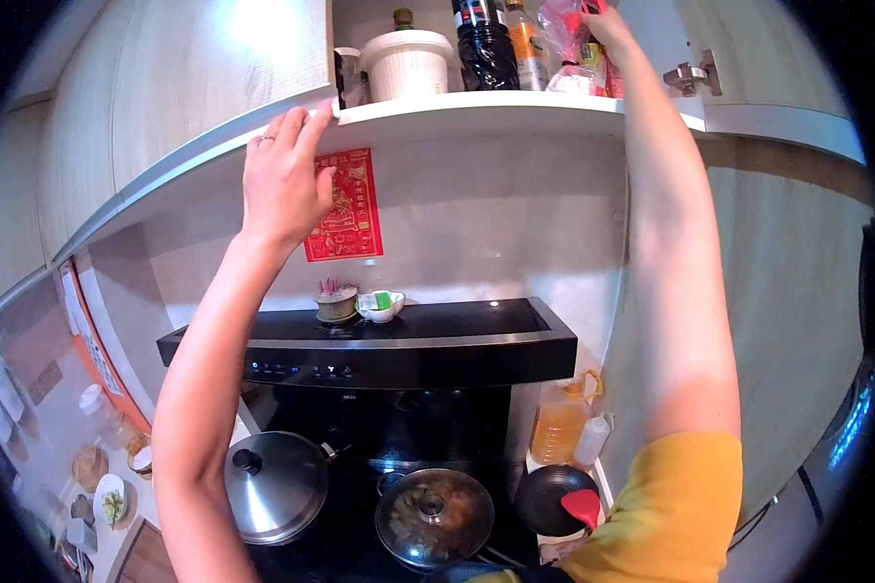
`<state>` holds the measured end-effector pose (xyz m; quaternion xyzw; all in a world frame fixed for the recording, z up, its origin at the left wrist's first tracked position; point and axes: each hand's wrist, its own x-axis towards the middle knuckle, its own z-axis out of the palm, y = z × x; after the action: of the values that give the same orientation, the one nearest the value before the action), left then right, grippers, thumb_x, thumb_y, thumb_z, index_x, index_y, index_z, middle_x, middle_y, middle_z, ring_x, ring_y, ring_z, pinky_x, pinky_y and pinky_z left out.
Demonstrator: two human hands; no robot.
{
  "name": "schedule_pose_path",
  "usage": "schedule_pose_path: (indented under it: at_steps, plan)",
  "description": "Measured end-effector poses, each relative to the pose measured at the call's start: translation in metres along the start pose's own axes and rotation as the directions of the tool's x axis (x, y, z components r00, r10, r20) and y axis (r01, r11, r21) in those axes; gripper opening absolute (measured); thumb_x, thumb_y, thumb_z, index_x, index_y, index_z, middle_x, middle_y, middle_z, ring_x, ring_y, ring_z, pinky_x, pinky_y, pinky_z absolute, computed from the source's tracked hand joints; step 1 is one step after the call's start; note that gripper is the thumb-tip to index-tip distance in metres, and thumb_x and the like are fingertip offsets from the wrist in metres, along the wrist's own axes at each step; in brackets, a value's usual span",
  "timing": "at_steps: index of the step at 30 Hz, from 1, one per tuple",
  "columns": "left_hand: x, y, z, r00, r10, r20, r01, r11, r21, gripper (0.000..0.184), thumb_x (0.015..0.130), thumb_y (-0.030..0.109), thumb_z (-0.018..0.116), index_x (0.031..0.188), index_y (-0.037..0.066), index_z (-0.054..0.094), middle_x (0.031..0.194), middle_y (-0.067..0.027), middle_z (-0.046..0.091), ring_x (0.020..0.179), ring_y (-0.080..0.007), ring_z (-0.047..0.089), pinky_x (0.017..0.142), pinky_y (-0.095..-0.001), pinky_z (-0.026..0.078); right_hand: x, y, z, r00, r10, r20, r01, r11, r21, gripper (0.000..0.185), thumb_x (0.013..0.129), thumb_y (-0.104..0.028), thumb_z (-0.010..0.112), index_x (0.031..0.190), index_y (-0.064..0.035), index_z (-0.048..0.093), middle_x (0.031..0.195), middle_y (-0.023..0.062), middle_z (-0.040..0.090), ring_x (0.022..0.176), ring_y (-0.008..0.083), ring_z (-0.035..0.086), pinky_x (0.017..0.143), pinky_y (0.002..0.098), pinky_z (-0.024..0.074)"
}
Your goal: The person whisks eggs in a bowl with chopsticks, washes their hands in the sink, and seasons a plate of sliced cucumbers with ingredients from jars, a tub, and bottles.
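Observation:
My left hand (287, 180) is raised with its fingers stretched out, fingertips at the lower edge of the cabinet door (224, 68). It holds nothing. My right hand (609, 35) reaches into the open upper cabinet, its fingers closed on a clear and pink plastic bag (566, 39) near a red piece at its top. Beside the bag on the shelf (496, 100) stand an amber bottle (527, 49), a dark bottle (486, 49) and a white lidded tub (408, 66). The bag's contents are unclear.
Below, a steel lidded pot (277, 496) and a glass-lidded pan (435, 515) with food stand on the stove. A black range hood (408, 355) juts out above them. Right of the stove are an oil jug (559, 428), a small black pan (549, 500) and a red utensil (581, 507).

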<state>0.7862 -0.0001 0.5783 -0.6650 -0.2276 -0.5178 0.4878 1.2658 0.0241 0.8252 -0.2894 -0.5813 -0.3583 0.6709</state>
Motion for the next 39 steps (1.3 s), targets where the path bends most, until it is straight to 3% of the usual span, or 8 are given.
schedule_pose_path:
  at_steps: [4,8,13,15,18,19,30,39]
  plan:
    - [0.004,0.008,-0.002,0.996,-0.069,0.06,0.07,0.997,-0.017,0.062,0.068,0.009,0.068,0.125,0.011,0.044,0.119,-0.0135,0.049,0.111,-0.031,0.045,0.092,-0.041,0.036,-0.037,-0.105,-0.009,0.881,0.452,0.138,-0.47,0.87,0.149,0.035,0.064,-0.01,0.065,0.098,-0.0061,0.058,0.084,0.0087,0.06,0.08,0.0155,0.055,0.067,0.0284,0.0462]
    - [0.027,0.052,-0.003,0.989,0.068,-0.13,-0.058,0.995,0.079,0.051,0.074,0.02,0.065,0.122,0.013,0.048,0.119,-0.0088,0.053,0.111,-0.0265,0.046,0.094,-0.0417,0.032,-0.036,-0.128,0.019,0.969,0.225,-0.103,-0.242,0.77,-0.591,0.034,0.067,-0.019,0.066,0.098,-0.0058,0.06,0.099,0.018,0.061,0.095,0.0332,0.058,0.079,0.0386,0.0476]
    - [0.139,0.123,0.045,0.862,0.396,-0.316,-0.493,0.799,-0.344,0.031,0.09,0.028,0.042,0.109,0.007,0.056,0.105,-0.0126,0.059,0.094,-0.0292,0.055,0.091,-0.0392,0.037,-0.023,-0.101,0.005,0.966,0.258,0.003,-0.197,0.746,-0.636,0.028,0.071,-0.021,0.064,0.097,-0.0095,0.061,0.099,0.0171,0.062,0.095,0.0346,0.057,0.08,0.0394,0.0475]
    - [0.176,0.147,0.063,0.924,0.382,-0.006,-0.207,0.486,-0.849,0.041,0.091,0.04,0.038,0.11,0.009,0.057,0.112,-0.014,0.056,0.109,-0.0296,0.048,0.096,-0.0391,0.034,-0.024,-0.113,-0.003,0.956,0.24,0.168,-0.045,0.69,-0.723,0.028,0.071,-0.021,0.064,0.095,-0.0072,0.061,0.097,0.0183,0.062,0.093,0.0356,0.057,0.079,0.0403,0.0474]
    - [0.192,0.16,0.117,0.918,0.375,0.13,-0.265,0.823,-0.503,0.052,0.091,0.05,0.03,0.112,0.012,0.058,0.12,-0.0152,0.052,0.118,-0.0307,0.04,0.099,-0.0396,0.031,-0.004,-0.08,-0.01,0.968,0.166,0.189,-0.004,0.763,-0.646,0.031,0.067,-0.017,0.069,0.091,-0.0006,0.06,0.092,0.0216,0.062,0.086,0.0352,0.06,0.072,0.0403,0.048]
    - [0.182,0.163,0.087,0.936,0.112,0.334,0.027,0.923,-0.385,0.062,0.086,0.061,0.027,0.111,0.015,0.06,0.124,-0.0147,0.049,0.122,-0.0322,0.034,0.102,-0.0394,0.028,0.002,-0.07,-0.012,0.97,0.236,0.056,-0.172,0.831,-0.528,0.031,0.067,-0.019,0.069,0.088,0.0022,0.06,0.088,0.0226,0.062,0.082,0.0341,0.061,0.069,0.04,0.0477]
    - [0.148,0.081,0.083,0.916,-0.014,0.401,0.195,0.889,-0.415,0.048,0.082,0.049,0.042,0.101,0.011,0.065,0.104,-0.0144,0.061,0.1,-0.0319,0.056,0.088,-0.0388,0.042,-0.032,-0.13,-0.037,0.812,0.119,-0.572,-0.228,0.966,-0.123,0.037,0.083,-0.035,0.054,0.083,0.0017,0.062,0.079,0.0227,0.062,0.078,0.0351,0.061,0.069,0.0421,0.0443]
    - [0.137,0.082,0.085,0.974,0.003,0.226,0.117,0.849,-0.515,0.045,0.081,0.045,0.05,0.103,0.007,0.062,0.1,-0.0158,0.062,0.095,-0.0318,0.058,0.083,-0.039,0.045,-0.022,-0.222,-0.076,0.773,0.0,-0.634,-0.039,0.998,-0.047,0.039,0.081,-0.035,0.056,0.089,0.0024,0.062,0.081,0.0167,0.064,0.075,0.024,0.06,0.07,0.0365,0.0444]
